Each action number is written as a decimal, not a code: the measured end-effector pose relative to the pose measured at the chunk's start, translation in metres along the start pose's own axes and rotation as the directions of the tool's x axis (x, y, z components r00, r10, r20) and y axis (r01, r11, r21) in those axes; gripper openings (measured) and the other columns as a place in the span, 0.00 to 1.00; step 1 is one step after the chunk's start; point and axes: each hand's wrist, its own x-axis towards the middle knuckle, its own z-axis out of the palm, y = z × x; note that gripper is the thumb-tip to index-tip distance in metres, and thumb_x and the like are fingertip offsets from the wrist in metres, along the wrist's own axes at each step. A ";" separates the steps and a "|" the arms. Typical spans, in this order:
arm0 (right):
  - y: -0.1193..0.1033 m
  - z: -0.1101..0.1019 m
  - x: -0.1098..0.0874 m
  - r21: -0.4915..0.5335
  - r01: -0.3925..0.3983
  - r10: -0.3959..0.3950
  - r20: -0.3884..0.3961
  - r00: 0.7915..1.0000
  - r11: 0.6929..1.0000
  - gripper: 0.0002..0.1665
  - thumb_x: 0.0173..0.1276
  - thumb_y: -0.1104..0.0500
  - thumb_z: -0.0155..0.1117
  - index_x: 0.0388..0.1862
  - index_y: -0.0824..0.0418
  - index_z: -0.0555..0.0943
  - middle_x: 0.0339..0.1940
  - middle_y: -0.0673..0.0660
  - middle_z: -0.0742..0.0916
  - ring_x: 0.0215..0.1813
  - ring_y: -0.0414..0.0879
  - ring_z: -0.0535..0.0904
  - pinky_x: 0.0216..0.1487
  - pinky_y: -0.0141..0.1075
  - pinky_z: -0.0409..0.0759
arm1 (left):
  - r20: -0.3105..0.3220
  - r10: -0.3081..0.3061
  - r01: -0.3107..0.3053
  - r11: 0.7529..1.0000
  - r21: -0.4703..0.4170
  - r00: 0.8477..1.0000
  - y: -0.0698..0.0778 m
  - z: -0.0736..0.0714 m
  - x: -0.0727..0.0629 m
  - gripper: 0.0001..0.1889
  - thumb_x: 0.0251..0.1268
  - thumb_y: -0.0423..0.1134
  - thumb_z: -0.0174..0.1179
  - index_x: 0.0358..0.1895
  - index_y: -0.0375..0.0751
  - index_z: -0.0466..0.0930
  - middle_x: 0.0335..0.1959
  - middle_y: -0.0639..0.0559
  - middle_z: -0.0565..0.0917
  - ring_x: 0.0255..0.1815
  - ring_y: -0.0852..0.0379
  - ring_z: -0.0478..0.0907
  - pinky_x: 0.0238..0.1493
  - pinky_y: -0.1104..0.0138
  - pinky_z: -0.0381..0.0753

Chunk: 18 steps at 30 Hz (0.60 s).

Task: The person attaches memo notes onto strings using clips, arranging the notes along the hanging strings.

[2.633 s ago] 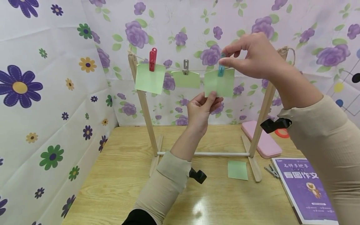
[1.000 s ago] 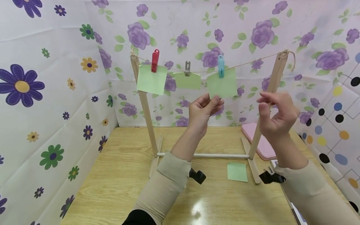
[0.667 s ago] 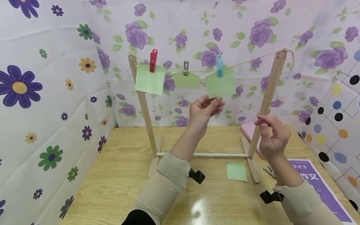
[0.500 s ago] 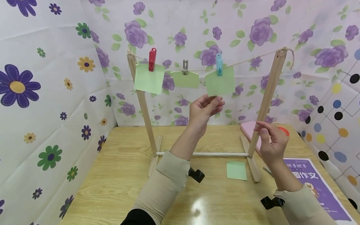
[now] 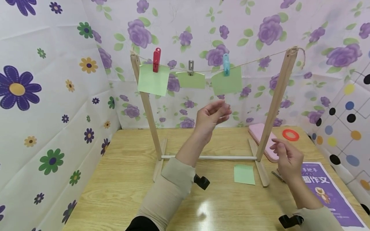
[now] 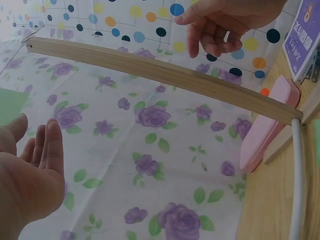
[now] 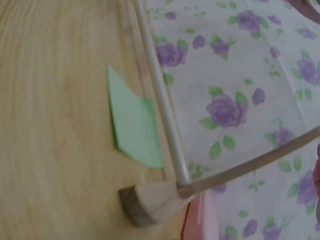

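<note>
A blue clothespin (image 5: 226, 64) clips a green sticky note (image 5: 226, 81) to a twine line (image 5: 254, 61). Just below that note is my left hand (image 5: 212, 117), its fingers loosely bent and holding nothing. In the left wrist view the note's corner (image 6: 12, 106) shows above the thumb. My right hand (image 5: 287, 160) hovers loosely curled and bare beside the right post (image 5: 276, 106), near a metal clothespin (image 5: 278, 176) on the table. Farther left on the line, a red clothespin (image 5: 156, 60) and a metal clothespin (image 5: 190, 68) each hold a green note.
One more green sticky note (image 5: 244, 175) lies on the table (image 5: 219, 205) inside the frame's right foot. A white rod (image 5: 228, 158) joins the posts low down. At right are a pink case (image 5: 261, 138), a red ring (image 5: 290, 135) and a purple book (image 5: 326, 192).
My right hand has let go of the blue clothespin and come down toward the table's right side. My left hand has released the note's lower edge and dropped slightly; the note hangs by itself.
</note>
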 end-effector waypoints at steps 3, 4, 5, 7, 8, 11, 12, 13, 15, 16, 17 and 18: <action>0.019 -0.014 -0.013 -0.082 -0.117 0.121 0.054 0.991 0.990 0.14 0.78 0.66 0.53 0.42 0.73 0.86 0.27 0.47 0.87 0.28 0.33 0.78 0.30 0.17 0.75 | 0.014 -0.057 0.055 0.995 0.084 0.998 -0.021 -0.006 -0.005 0.14 0.67 0.33 0.67 0.55 0.38 0.83 0.45 0.44 0.87 0.41 0.57 0.87 0.52 0.61 0.88; 0.024 -0.018 -0.017 -0.119 -0.157 0.166 0.076 0.983 0.980 0.14 0.78 0.65 0.55 0.42 0.71 0.86 0.28 0.45 0.88 0.29 0.32 0.79 0.30 0.17 0.75 | 0.018 -0.079 0.076 0.990 0.119 0.997 -0.030 -0.008 -0.007 0.15 0.67 0.34 0.68 0.55 0.39 0.83 0.44 0.46 0.87 0.42 0.57 0.86 0.51 0.62 0.88; 0.028 -0.023 -0.021 -0.160 -0.187 0.204 0.099 0.974 0.969 0.13 0.78 0.63 0.57 0.42 0.69 0.87 0.29 0.44 0.88 0.29 0.31 0.79 0.30 0.17 0.75 | 0.023 -0.100 0.095 0.983 0.154 0.995 -0.039 -0.010 -0.011 0.15 0.67 0.34 0.68 0.55 0.40 0.84 0.44 0.48 0.87 0.43 0.57 0.86 0.51 0.63 0.88; 0.035 -0.031 -0.029 -0.243 -0.240 0.279 0.143 0.949 0.940 0.11 0.75 0.60 0.62 0.43 0.65 0.88 0.30 0.42 0.88 0.30 0.29 0.78 0.30 0.17 0.75 | 0.024 -0.139 0.129 0.962 0.242 0.990 -0.060 -0.016 -0.019 0.14 0.67 0.36 0.69 0.55 0.42 0.84 0.43 0.51 0.86 0.43 0.57 0.86 0.51 0.63 0.88; 0.038 -0.035 -0.033 -0.282 -0.256 0.310 0.166 0.936 0.925 0.10 0.74 0.59 0.65 0.44 0.64 0.88 0.30 0.41 0.87 0.31 0.28 0.78 0.30 0.17 0.75 | 0.021 -0.158 0.145 0.947 0.286 0.987 -0.071 -0.020 -0.024 0.14 0.67 0.38 0.69 0.54 0.44 0.84 0.42 0.53 0.86 0.44 0.57 0.86 0.52 0.63 0.88; 0.050 -0.047 -0.042 -0.376 -0.274 0.375 0.229 0.898 0.885 0.12 0.70 0.55 0.70 0.46 0.61 0.88 0.32 0.40 0.86 0.32 0.28 0.78 0.29 0.20 0.77 | 0.010 -0.193 0.170 0.888 0.428 0.981 -0.104 -0.030 -0.038 0.13 0.66 0.42 0.70 0.52 0.49 0.85 0.42 0.59 0.86 0.44 0.60 0.84 0.51 0.63 0.87; 0.055 -0.051 -0.045 -0.403 -0.271 0.391 0.252 0.885 0.874 0.13 0.70 0.54 0.71 0.47 0.60 0.88 0.33 0.42 0.86 0.32 0.28 0.77 0.29 0.21 0.77 | 0.006 -0.200 0.173 0.864 0.472 0.980 -0.114 -0.033 -0.042 0.13 0.65 0.43 0.71 0.52 0.50 0.86 0.42 0.60 0.86 0.43 0.61 0.84 0.50 0.65 0.87; 0.060 -0.055 -0.047 -0.431 -0.265 0.405 0.274 0.872 0.863 0.13 0.69 0.53 0.71 0.48 0.60 0.88 0.34 0.43 0.87 0.32 0.28 0.77 0.28 0.22 0.77 | 0.004 -0.202 0.172 0.842 0.511 0.979 -0.124 -0.036 -0.046 0.13 0.64 0.43 0.72 0.51 0.51 0.86 0.41 0.61 0.86 0.42 0.63 0.83 0.48 0.67 0.87; 0.069 -0.061 -0.050 -0.476 -0.257 0.435 0.313 0.844 0.841 0.15 0.69 0.51 0.71 0.48 0.60 0.87 0.34 0.48 0.87 0.30 0.30 0.76 0.25 0.26 0.76 | 0.012 -0.198 0.155 0.801 0.578 0.980 -0.142 -0.042 -0.051 0.15 0.62 0.40 0.73 0.51 0.48 0.86 0.41 0.59 0.86 0.40 0.64 0.82 0.43 0.70 0.87; 0.074 -0.063 -0.052 -0.491 -0.255 0.450 0.332 0.829 0.833 0.16 0.69 0.50 0.71 0.48 0.60 0.87 0.34 0.50 0.87 0.30 0.30 0.76 0.25 0.27 0.76 | 0.021 -0.199 0.146 0.785 0.602 0.980 -0.150 -0.045 -0.053 0.16 0.61 0.39 0.74 0.52 0.46 0.86 0.42 0.57 0.86 0.39 0.65 0.81 0.41 0.72 0.86; 0.077 -0.066 -0.053 -0.505 -0.254 0.465 0.351 0.813 0.825 0.17 0.69 0.50 0.72 0.49 0.61 0.87 0.33 0.53 0.87 0.29 0.31 0.75 0.24 0.28 0.75 | 0.034 -0.194 0.131 0.771 0.623 0.980 -0.157 -0.047 -0.056 0.17 0.60 0.37 0.74 0.53 0.43 0.86 0.43 0.54 0.87 0.38 0.65 0.81 0.39 0.73 0.86; 0.081 -0.068 -0.056 -0.511 -0.253 0.474 0.365 0.801 0.822 0.18 0.69 0.50 0.72 0.49 0.62 0.87 0.31 0.53 0.86 0.28 0.33 0.74 0.24 0.29 0.74 | 0.032 -0.204 0.136 0.756 0.640 0.978 -0.163 -0.048 -0.058 0.17 0.60 0.36 0.75 0.52 0.42 0.86 0.43 0.52 0.87 0.37 0.65 0.80 0.38 0.73 0.85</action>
